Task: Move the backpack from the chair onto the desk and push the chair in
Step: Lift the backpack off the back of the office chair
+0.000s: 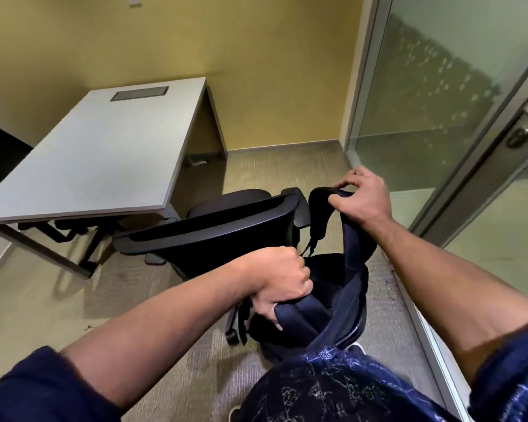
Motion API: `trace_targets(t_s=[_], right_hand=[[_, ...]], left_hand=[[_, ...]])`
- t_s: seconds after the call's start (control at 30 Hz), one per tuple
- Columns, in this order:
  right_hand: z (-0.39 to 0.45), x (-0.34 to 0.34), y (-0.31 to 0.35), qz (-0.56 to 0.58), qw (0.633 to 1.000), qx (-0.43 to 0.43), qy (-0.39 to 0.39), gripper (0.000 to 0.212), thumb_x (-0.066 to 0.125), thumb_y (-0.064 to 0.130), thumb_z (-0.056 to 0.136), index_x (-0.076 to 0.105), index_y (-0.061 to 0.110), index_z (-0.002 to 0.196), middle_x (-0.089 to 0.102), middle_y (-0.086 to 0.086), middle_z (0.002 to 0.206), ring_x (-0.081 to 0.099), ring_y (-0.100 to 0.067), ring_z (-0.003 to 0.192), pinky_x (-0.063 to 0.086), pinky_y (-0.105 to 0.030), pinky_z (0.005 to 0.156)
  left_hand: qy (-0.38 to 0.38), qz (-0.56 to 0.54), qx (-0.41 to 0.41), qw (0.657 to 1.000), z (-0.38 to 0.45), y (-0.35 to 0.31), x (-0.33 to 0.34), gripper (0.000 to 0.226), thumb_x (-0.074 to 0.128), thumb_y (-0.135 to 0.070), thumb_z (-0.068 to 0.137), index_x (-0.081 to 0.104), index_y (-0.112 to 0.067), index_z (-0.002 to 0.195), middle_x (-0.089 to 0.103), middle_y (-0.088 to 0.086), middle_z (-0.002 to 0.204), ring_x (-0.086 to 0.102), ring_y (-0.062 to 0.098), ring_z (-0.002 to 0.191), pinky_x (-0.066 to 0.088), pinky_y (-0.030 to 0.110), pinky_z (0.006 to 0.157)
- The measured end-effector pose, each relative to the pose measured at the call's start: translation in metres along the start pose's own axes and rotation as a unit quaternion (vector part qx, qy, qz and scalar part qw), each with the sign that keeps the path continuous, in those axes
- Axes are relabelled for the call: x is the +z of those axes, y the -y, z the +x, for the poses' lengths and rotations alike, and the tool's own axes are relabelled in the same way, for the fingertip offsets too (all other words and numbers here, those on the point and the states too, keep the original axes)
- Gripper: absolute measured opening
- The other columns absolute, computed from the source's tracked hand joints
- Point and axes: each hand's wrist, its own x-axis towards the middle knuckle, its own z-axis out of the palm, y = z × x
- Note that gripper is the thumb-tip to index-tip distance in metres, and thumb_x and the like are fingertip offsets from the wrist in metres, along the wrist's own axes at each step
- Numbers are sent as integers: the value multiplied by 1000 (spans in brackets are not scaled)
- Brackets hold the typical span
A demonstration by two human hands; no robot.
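A dark navy backpack (333, 293) hangs in front of me, close to my body, just right of a black office chair (214, 233). My left hand (281, 284) is clenched around the top of the backpack. My right hand (360, 196) grips one of its shoulder straps (323, 208), lifted higher to the right. The chair's backrest faces me; it stands out from the desk, turned at an angle. The white desk (98, 153) is at the left, against the yellow wall, with a grey cable hatch (139, 94) in its top.
A second dark chair (64, 229) is tucked under the desk's near end. A glass partition (433, 102) and a glass door with a metal handle (521, 135) close off the right side. Carpet floor (134, 300) lies between me and the desk.
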Motion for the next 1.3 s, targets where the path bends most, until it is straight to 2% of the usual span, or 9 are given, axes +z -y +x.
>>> trace_targets(t_s=[0.1,0.17,0.43,0.5,0.6,0.67,0.97,1.17,1.3], right_hand=[[-3,-11,-23,1,999,32,-26,31,66,45,59,79,27,80,63,14,91,64,-13,88,54,-28,78],[-2,-18,-33,-6,999,44,-27,31,66,44,60,80,26,81,64,14,93,64,-14,89,54,-28,78],[34,-44,-46,-58,998,21,-34,17,76,31,70,81,24,85,61,13,96,60,-12,90,46,-22,76],[50,-56,-51,-62,996,32,-51,18,76,32,70,81,24,86,59,14,95,57,-8,88,42,-19,75],[73,-74,-60,-56,995,42,-78,18,76,32,69,80,24,84,61,12,96,56,-8,86,44,-20,73],[87,-85,-66,-48,994,43,-93,18,74,33,68,79,24,83,62,12,96,58,-9,87,46,-22,72],[166,-119,-96,-24,990,51,-126,17,74,31,70,79,24,85,59,14,92,55,-5,86,40,-14,67],[214,-134,-112,-14,989,69,-128,16,75,29,72,80,25,86,60,15,94,56,-7,85,43,-20,67],[248,-143,-119,7,987,79,-138,13,73,28,73,78,28,85,69,9,112,64,-11,98,48,-23,73]], left_hand=[[34,0,-4,999,17,4,2,59,68,-59,68,61,-10,101,68,8,93,68,31,84,41,34,62],[55,-11,-14,998,29,11,7,60,71,-53,65,60,-9,105,67,9,97,66,31,88,44,34,66],[29,-86,-146,985,75,34,41,90,87,-47,55,45,-10,125,52,14,120,54,31,103,41,39,74],[18,-113,-164,980,93,35,43,96,86,-56,54,42,-11,127,50,16,122,53,33,105,41,42,80],[-25,-180,-201,963,126,33,34,100,66,-82,65,41,-9,129,51,18,123,53,36,110,39,56,97],[-44,-235,-248,939,155,31,22,101,58,-84,71,40,-8,134,52,18,128,53,38,116,35,63,102],[-79,-278,-447,847,252,62,-11,80,61,-75,79,50,-13,128,52,12,126,50,35,115,41,55,91],[-82,-289,-483,822,276,122,-18,54,62,-60,88,60,-17,122,59,6,122,53,32,114,40,53,90],[-99,-281,-501,812,288,156,-26,37,57,-45,95,59,-18,121,60,4,124,53,33,113,38,54,94]])
